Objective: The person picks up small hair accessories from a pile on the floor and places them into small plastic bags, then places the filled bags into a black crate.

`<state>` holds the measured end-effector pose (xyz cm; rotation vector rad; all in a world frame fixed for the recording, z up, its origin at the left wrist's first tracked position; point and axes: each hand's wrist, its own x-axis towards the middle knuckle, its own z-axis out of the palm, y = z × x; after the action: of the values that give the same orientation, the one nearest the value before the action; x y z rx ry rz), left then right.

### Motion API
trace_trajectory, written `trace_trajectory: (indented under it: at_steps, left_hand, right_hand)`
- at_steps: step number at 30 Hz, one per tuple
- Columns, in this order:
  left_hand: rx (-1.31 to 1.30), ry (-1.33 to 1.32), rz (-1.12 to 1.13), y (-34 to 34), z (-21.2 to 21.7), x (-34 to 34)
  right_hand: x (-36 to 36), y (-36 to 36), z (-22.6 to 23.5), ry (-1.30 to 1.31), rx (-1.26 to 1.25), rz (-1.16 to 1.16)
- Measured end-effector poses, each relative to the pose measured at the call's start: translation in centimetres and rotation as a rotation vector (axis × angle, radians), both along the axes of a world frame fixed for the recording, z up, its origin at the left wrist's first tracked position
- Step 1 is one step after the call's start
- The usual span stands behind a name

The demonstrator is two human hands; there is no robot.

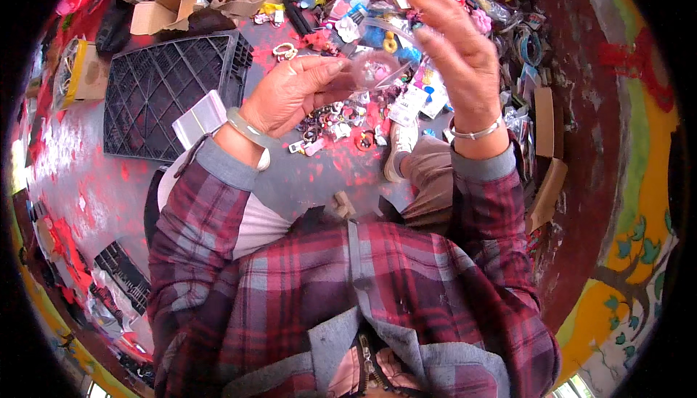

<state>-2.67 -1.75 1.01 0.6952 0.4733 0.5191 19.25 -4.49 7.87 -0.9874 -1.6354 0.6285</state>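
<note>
My left hand point(301, 89) is closed, thumb over fingers, on the edge of a small clear plastic bag point(396, 78). A pink item shows through the plastic; its exact kind is blurred. My right hand point(465, 57) is raised at the right, thumb and fingers apart, slightly smeared by motion. A strip of clear plastic reaches close to its thumb; whether they touch I cannot tell. Below and beyond both hands lies a spread pile of hair ties point(367, 139), small trinkets and carded packets point(408, 104).
A black plastic crate point(170, 96) stands upside down at the left, with a clear flat box point(200, 118) at its near corner. Behind it sits an open cardboard box point(185, 6). Cardboard flaps point(548, 129) edge the right side, before a painted wall point(639, 180).
</note>
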Motion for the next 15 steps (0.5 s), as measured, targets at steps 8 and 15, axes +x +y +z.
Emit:
trace_trajectory:
  at_steps: [8,15]
  left_hand:
    - [-0.259,-0.284,0.125,0.9,1.0,-0.3]
    - [-0.285,-0.277,0.124,0.6,0.7,0.3]
  right_hand:
    - [0.9,0.1,-2.5,0.439,-0.613,0.128]
    - [-1.5,-0.1,-1.1,0.379,-0.487,-0.008]
